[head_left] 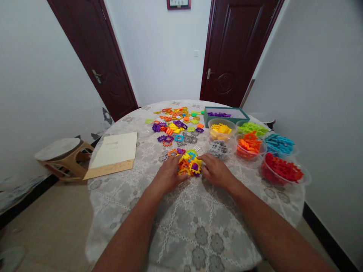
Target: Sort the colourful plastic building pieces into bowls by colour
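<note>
On the near part of the table, both hands are at a small heap of interlocking plastic building pieces (pixel 184 166) in yellow, orange, blue and purple. My left hand (pixel 167 173) curls around the heap's left side, thumb in front and fingers behind, closed on the pieces. From the right, my right hand (pixel 216 170) has its bent fingers against a square yellow building piece (pixel 195 166); its fingertips are partly hidden. Just behind the hands lie grey pieces (pixel 164 155) and several coloured ones.
Loose pieces (pixel 172 128) spread over the table's far middle. At right stand clear bowls of yellow (pixel 221 129), grey (pixel 219 148), green (pixel 252 128), orange (pixel 249 145), blue (pixel 279 143) and red pieces (pixel 283 169), plus a green-edged box (pixel 241 113). Paper (pixel 115 149) lies left; a stool (pixel 61 151) stands beyond.
</note>
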A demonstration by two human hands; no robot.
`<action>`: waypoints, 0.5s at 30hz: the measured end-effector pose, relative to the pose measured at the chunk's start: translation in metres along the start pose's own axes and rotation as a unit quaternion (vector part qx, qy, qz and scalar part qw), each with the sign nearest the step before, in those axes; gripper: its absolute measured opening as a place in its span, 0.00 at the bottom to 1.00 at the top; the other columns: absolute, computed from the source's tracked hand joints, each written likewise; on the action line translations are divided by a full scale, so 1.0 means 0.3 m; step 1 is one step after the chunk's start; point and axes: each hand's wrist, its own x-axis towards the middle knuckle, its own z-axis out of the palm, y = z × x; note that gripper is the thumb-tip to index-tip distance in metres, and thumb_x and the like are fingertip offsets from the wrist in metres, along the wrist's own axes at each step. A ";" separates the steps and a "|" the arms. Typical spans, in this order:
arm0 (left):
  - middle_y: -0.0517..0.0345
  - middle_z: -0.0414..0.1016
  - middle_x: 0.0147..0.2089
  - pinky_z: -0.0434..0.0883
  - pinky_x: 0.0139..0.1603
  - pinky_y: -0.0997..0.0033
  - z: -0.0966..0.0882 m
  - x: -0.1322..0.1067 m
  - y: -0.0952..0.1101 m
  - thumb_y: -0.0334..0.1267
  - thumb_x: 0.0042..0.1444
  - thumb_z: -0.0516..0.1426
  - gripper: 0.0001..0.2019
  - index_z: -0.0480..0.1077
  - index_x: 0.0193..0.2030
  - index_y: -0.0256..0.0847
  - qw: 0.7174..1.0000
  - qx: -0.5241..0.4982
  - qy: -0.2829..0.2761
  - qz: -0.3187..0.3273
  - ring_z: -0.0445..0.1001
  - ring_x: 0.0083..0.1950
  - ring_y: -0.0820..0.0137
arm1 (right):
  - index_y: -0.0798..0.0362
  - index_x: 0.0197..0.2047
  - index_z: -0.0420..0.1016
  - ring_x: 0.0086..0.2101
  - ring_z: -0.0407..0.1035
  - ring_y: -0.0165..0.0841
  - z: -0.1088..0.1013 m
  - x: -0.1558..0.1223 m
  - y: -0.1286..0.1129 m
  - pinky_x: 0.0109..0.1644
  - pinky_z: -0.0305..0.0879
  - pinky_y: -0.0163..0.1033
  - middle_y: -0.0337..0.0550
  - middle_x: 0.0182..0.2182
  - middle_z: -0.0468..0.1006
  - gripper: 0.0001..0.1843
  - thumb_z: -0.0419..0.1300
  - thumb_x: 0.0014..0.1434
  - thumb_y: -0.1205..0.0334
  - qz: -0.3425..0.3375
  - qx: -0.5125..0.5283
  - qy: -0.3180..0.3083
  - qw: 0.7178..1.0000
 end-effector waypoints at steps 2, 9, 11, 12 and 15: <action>0.42 0.66 0.73 0.62 0.75 0.46 -0.015 -0.019 -0.014 0.45 0.55 0.69 0.39 0.62 0.72 0.45 1.000 -0.010 -0.017 0.007 0.64 0.74 0.50 | 0.54 0.59 0.74 0.52 0.72 0.41 -0.009 -0.003 -0.020 0.58 0.68 0.44 0.53 0.51 0.77 0.18 0.57 0.68 0.65 -0.005 -0.001 0.000 1.000; 0.47 0.64 0.72 0.64 0.74 0.49 -0.071 -0.067 -0.022 0.37 0.53 0.67 0.35 0.64 0.68 0.48 0.999 0.005 -0.018 0.029 0.64 0.74 0.54 | 0.52 0.63 0.73 0.50 0.72 0.42 -0.001 -0.008 -0.057 0.55 0.67 0.44 0.52 0.52 0.76 0.23 0.64 0.67 0.56 0.019 0.018 -0.058 0.998; 0.50 0.64 0.71 0.64 0.73 0.47 -0.082 -0.070 -0.009 0.37 0.53 0.68 0.29 0.69 0.62 0.50 0.998 0.028 -0.028 0.043 0.64 0.73 0.53 | 0.51 0.60 0.75 0.47 0.72 0.40 0.003 -0.001 -0.054 0.52 0.67 0.43 0.51 0.49 0.77 0.20 0.63 0.67 0.59 0.019 0.044 -0.050 0.998; 0.50 0.65 0.71 0.65 0.73 0.45 -0.085 -0.070 -0.003 0.37 0.53 0.68 0.26 0.72 0.59 0.50 0.997 0.040 -0.038 0.050 0.64 0.73 0.52 | 0.51 0.57 0.76 0.46 0.72 0.39 0.004 0.003 -0.050 0.51 0.67 0.43 0.49 0.47 0.78 0.16 0.62 0.67 0.60 0.018 0.058 -0.045 0.997; 0.49 0.66 0.70 0.66 0.71 0.44 -0.080 -0.069 0.006 0.36 0.54 0.68 0.17 0.77 0.51 0.49 0.993 0.066 -0.069 0.066 0.64 0.72 0.50 | 0.52 0.44 0.79 0.40 0.73 0.37 0.005 0.012 -0.035 0.46 0.66 0.41 0.46 0.40 0.79 0.07 0.61 0.65 0.63 0.026 0.096 -0.038 0.994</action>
